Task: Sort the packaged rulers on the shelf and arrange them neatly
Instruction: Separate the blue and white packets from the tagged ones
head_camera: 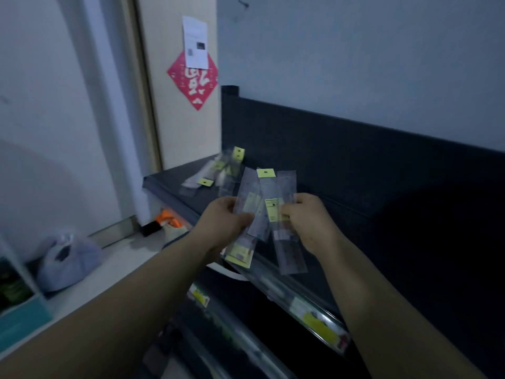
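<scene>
My left hand [226, 218] and right hand [310, 224] both pinch fanned packaged rulers [284, 187], frame centre, over shelf [166, 178]; yellow labels [271, 209], print unreadable.

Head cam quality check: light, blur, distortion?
Head view: dim, bluish light; the shelf sinks into near-black shadow at its right end. Head view: packaged rulers held by the left hand and right hand look soft, label print unreadable. Head view: wide-angle slightly bows the door frame; faint glare on the price-label rail.
</scene>
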